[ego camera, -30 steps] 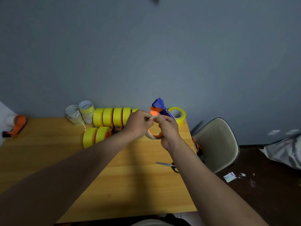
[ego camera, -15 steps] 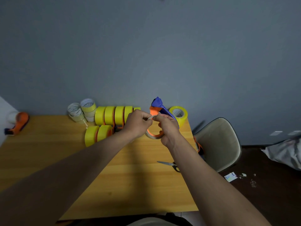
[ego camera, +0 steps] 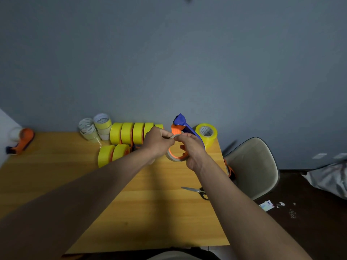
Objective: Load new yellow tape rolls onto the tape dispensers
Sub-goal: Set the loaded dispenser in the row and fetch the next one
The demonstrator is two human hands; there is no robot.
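Note:
My right hand (ego camera: 191,149) grips a blue and orange tape dispenser (ego camera: 181,124) held above the wooden table (ego camera: 75,175). On its orange wheel sits a thin, pale, nearly used-up tape core (ego camera: 173,158). My left hand (ego camera: 158,140) pinches the top edge of that core next to my right thumb. A row of new yellow tape rolls (ego camera: 131,133) stands on edge along the wall, with two more yellow rolls (ego camera: 112,153) in front. Another yellow roll (ego camera: 206,133) stands at the table's back right corner.
Pale, nearly spent rolls (ego camera: 94,128) are stacked left of the yellow row. A second orange dispenser (ego camera: 21,140) lies at the far left edge. Scissors (ego camera: 196,191) lie near the right edge. A beige chair (ego camera: 251,166) stands right of the table; paper scraps (ego camera: 270,204) litter the floor.
Both hands and the dispenser stay in nearly the same spot. The fingers shift slightly on the pale core; the view itself drifts a little.

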